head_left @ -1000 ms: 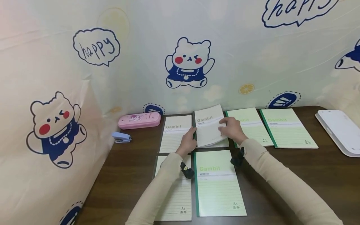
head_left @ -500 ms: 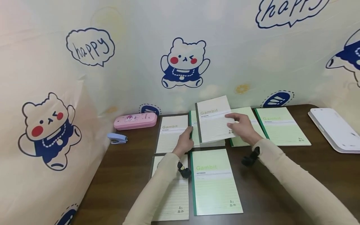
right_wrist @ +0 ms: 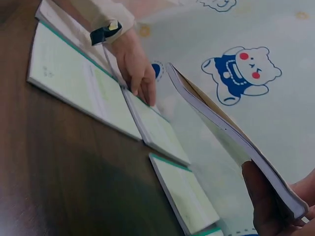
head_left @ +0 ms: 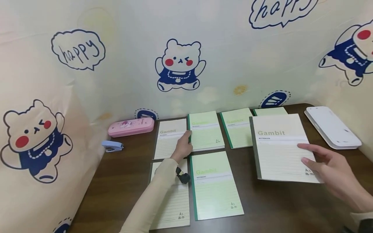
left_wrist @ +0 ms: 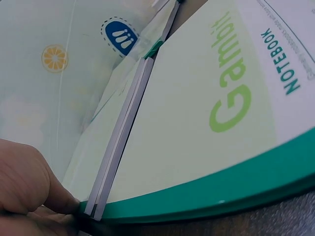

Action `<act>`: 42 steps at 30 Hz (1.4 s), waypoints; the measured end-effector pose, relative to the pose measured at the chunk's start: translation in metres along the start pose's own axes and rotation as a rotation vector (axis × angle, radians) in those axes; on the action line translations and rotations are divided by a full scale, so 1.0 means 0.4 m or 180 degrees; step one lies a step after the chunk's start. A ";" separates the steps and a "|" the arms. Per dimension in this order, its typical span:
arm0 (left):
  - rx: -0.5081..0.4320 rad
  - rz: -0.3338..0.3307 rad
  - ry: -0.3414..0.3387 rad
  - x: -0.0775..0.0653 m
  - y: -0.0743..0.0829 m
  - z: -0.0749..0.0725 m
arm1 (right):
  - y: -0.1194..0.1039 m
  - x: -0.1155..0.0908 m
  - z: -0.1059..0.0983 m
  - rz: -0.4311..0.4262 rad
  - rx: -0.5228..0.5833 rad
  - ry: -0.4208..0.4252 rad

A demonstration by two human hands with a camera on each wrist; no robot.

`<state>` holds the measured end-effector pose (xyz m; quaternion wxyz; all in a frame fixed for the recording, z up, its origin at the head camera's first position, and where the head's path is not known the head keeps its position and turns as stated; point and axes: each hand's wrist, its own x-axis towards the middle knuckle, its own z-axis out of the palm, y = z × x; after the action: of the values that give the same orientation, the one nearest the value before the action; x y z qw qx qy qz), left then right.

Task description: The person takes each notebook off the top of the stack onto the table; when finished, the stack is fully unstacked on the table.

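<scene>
My right hand (head_left: 335, 168) grips a cream notebook (head_left: 279, 158) with a dark spine by its right edge, raised over the right side of the table. In the right wrist view, that notebook (right_wrist: 221, 128) shows edge-on, between thumb and fingers. My left hand (head_left: 183, 147) pinches the green spine of a pale green notebook (head_left: 205, 134) in the back row. Up close in the left wrist view, thumb and finger (left_wrist: 59, 196) meet at the end of this spine, and the cover reads "Gambit NOTEBOOK". A second pale green notebook (head_left: 215, 187) lies right in front of it.
Two cream notebooks lie at left, one behind (head_left: 169, 142) and one in front (head_left: 175, 207), partly under the left sleeve. More green notebooks (head_left: 237, 126) stand in the back row. A pink pencil case (head_left: 131, 127), a blue stapler (head_left: 112, 145) and a white flat object (head_left: 332, 126) flank them.
My right hand has lifted the cream notebook off the green one and carried it right and toward me. My left hand has stayed at the green spine. The view has turned slightly right.
</scene>
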<state>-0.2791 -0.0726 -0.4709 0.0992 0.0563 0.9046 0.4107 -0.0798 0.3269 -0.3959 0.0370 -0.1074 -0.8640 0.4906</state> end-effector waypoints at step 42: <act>-0.0096 0.0065 0.0008 -0.015 0.003 -0.009 | -0.052 0.003 0.222 -0.1209 -0.2054 -0.0191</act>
<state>-0.2738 -0.0755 -0.4668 0.0947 0.0636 0.8978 0.4254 -0.0993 0.2422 -0.4241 0.0663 0.0631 -0.9793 0.1804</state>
